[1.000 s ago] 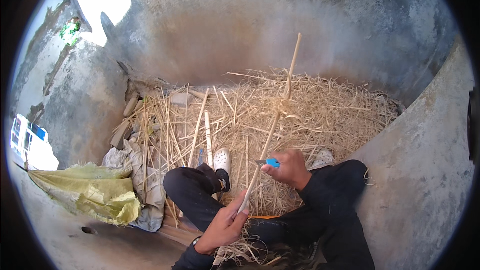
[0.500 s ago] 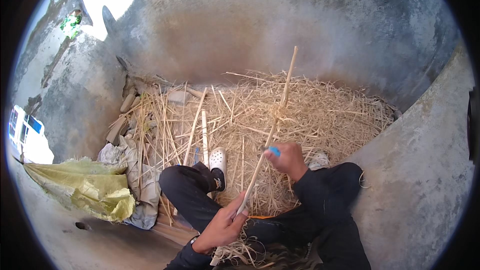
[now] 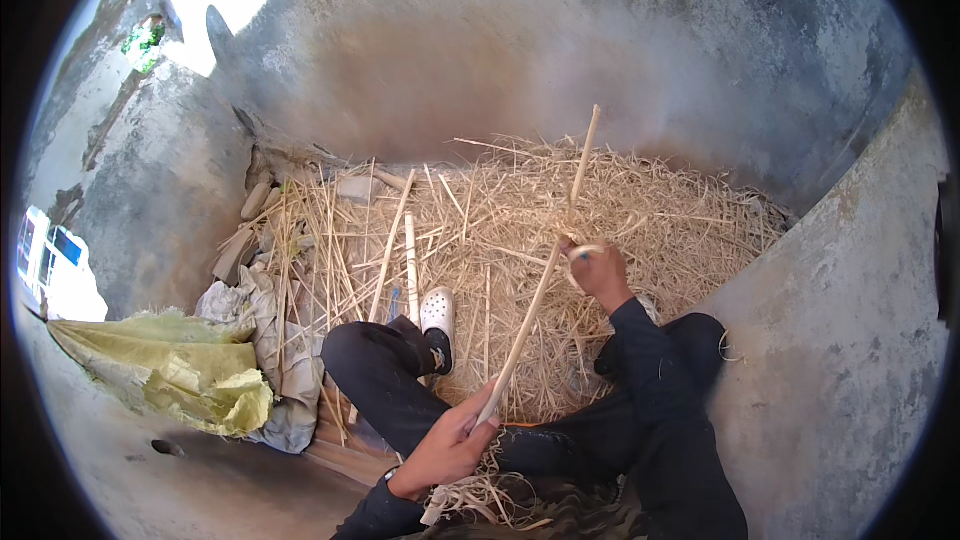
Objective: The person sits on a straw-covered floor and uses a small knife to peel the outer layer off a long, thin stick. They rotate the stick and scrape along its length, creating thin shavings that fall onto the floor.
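A long, pale split-wood stick [image 3: 531,328] slants away from me, its near part gripped in my left hand [image 3: 447,452] above my lap. Farther up the stick, my right hand [image 3: 602,275] is closed around a blue-handled knife [image 3: 584,256], mostly hidden by the fingers. A curled shaving loops around that hand, and more shavings cling to the stick just beyond it. The stick's far end rises over the shavings pile. Under my left wrist, a bundle of thin curls [image 3: 483,498] lies on my lap.
A broad heap of shavings [image 3: 650,210] covers the floor ahead, against a concrete wall [image 3: 600,50]. Loose sticks [image 3: 393,250] lie to the left, beside stones and a yellow-green sack [image 3: 185,365]. My white clog [image 3: 437,312] rests among them. A low concrete wall [image 3: 830,340] stands at right.
My right hand has moved away from me along the stick with the knife, reaching the shavings on it. The left hand keeps its grip near the same place.
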Motion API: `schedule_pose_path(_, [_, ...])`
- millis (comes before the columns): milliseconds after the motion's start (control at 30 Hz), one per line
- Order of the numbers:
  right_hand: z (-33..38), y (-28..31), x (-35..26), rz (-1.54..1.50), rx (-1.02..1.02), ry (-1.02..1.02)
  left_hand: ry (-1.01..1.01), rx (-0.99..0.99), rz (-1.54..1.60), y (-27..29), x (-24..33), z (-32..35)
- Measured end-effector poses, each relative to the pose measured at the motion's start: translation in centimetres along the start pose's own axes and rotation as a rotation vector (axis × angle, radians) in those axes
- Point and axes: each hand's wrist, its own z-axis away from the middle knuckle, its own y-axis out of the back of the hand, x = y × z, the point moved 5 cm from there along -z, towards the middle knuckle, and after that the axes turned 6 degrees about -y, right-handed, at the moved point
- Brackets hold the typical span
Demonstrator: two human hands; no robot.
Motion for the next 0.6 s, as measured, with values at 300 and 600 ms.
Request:
schedule_pose_path(300, [7.6,1.0,-9.5,-0.141,-0.392,0.174,0.178,0.031,0.722,0.3,0.6,-2.1])
schedule_pose_path(600, [7.0,1.5,-8.0,-0.107,-0.365,0.138,0.283,0.005,0.819,-0.9,0.9,-2.8])
